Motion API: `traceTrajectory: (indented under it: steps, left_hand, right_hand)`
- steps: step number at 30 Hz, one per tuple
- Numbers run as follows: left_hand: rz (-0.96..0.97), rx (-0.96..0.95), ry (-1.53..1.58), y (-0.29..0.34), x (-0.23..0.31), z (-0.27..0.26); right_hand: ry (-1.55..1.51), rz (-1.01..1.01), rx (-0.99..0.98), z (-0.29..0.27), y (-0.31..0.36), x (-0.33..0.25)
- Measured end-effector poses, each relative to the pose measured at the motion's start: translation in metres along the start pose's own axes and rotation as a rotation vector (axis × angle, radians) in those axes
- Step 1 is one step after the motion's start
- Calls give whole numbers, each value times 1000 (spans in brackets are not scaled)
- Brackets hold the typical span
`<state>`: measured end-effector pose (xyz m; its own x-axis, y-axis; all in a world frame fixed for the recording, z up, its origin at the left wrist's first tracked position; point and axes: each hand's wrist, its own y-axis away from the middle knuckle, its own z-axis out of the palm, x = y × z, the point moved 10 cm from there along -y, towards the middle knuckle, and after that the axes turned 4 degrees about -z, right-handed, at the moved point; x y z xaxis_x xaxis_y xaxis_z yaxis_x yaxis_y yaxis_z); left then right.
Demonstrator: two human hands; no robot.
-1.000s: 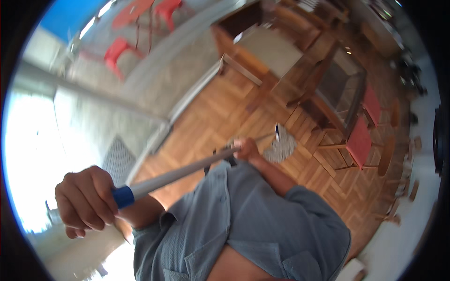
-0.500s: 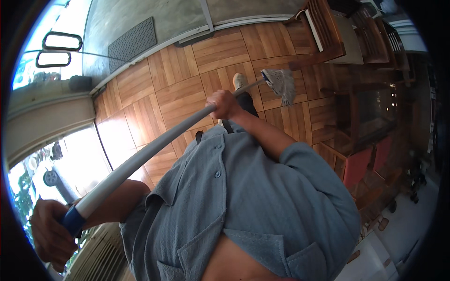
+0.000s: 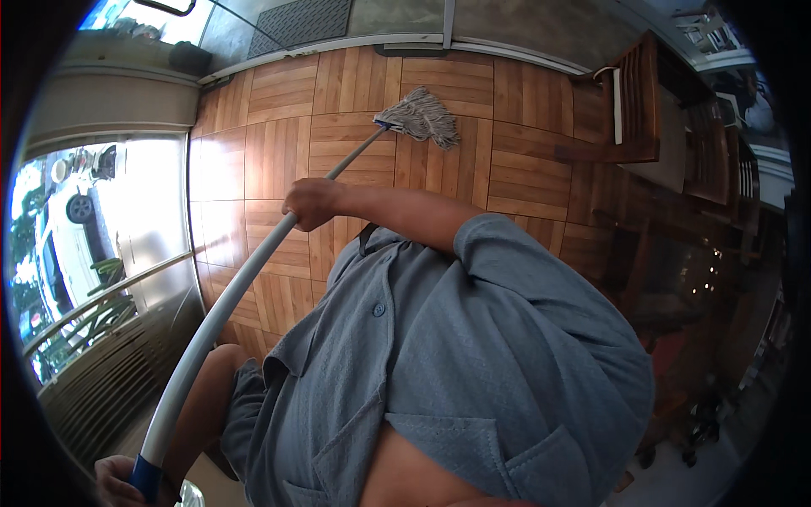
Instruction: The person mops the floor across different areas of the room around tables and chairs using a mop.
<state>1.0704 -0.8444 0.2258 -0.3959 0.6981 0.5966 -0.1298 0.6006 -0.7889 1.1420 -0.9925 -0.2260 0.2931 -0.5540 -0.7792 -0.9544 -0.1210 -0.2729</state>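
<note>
Lying with its grey strands (image 3: pixel 422 117) fanned out on the wooden floor (image 3: pixel 283 152), the mop (image 3: pixel 216 321) runs slantwise across the view, from the floor ahead of the person down to the lower left. The right grip (image 3: pixel 312 203) is clamped around the pole, fingers wrapped fully about it, on the stretch nearer the strands. The left grip (image 3: pixel 118 483), partly cut off by the dark rim, is closed on the blue end (image 3: pixel 147 478). Compared with half a second earlier, the strands have moved leftward, away from the slatted wooden chair (image 3: pixel 638 93) that they then lay near, and are now well apart from it; the right forearm reaches farther left across the front of the body, and the view has turned. Beyond the strands run a pale door track (image 3: pixel 528 57) and, past it, a dark ribbed mat (image 3: pixel 300 29). At left, a bright window (image 3: pixel 148 194) shows a white vehicle (image 3: pixel 78 241) outside; a grey-blue shirt (image 3: pixel 456 346) fills the lower middle.
</note>
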Motion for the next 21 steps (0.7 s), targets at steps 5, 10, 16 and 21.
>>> traceTrajectory:
  steps: [5,10,16,21]
  left_hand:
    - [52,-40,41,29,1,39]
    - [24,87,30,60,33,48]
    - [-145,514,-346,38,41,74]
    - [15,574,-340,40,60,104]
  right_hand:
    - [-1,121,-148,9,20,10]
    - [33,95,-108,12,55,2]
    - [-118,185,-153,-3,89,-12]
    - [-77,136,-245,-12,121,-23]
